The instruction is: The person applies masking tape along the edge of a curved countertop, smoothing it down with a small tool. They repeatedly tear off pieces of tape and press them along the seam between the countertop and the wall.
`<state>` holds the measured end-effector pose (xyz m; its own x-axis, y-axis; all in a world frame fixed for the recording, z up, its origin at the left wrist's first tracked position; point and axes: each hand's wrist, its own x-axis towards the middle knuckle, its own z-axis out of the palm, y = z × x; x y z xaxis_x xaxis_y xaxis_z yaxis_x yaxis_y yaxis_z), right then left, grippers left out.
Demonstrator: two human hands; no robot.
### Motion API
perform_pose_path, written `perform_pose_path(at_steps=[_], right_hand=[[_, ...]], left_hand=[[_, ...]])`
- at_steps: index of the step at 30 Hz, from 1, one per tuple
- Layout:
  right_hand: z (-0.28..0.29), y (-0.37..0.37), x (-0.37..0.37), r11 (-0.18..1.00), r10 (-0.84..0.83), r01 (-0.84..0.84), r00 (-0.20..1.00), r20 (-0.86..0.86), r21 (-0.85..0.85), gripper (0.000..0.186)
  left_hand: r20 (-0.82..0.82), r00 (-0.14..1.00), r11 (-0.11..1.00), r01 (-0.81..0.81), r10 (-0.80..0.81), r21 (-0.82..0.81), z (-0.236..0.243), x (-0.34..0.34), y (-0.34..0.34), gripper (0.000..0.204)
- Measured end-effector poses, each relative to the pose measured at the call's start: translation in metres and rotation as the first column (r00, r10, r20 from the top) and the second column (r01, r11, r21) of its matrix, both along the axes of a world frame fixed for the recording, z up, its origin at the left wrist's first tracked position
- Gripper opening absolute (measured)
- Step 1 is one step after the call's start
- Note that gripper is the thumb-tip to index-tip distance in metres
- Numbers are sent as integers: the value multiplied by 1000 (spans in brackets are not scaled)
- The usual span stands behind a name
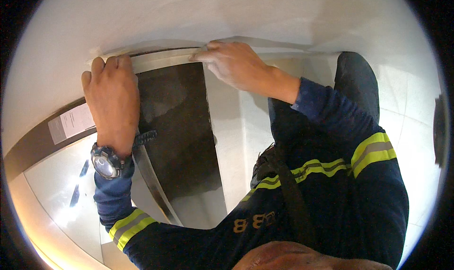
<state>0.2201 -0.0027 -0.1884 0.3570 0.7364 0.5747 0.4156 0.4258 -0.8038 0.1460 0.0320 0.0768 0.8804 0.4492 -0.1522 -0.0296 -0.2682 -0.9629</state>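
A smooth off-white wall (283,19) closed off the far side, and a dark brown band with white paper labels (75,122) ran along its base at left. A dark flat rectangular panel (179,128) lay between the hands and the body. The narrow pale straight strip (165,58) sat along the wall base at the panel's far edge, a dark line above it. The right hand's (234,64) grip pinched its right end; the left hand (113,100) covered its left end, grip undeterminable.

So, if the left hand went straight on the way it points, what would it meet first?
Probably the pale wall, just past the left hand and its curled fingers, though the depth is hard to judge.
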Motion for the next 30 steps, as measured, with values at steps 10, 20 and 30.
perform_pose_path(at_steps=[10,20,30], right_hand=[[4,7,3,1000,-19,19,1000,0,9,28],[5,11,1,999,-19,20,1000,-22,26,27],[6,9,0,1000,-22,22,1000,-1,10,27]], left_hand=[[-25,999,1000,-29,29,11,3,5,7,25],[-40,999,1000,-3,4,24,2,3,7,19],[-22,1000,1000,-3,4,26,-2,1,-3,16]])
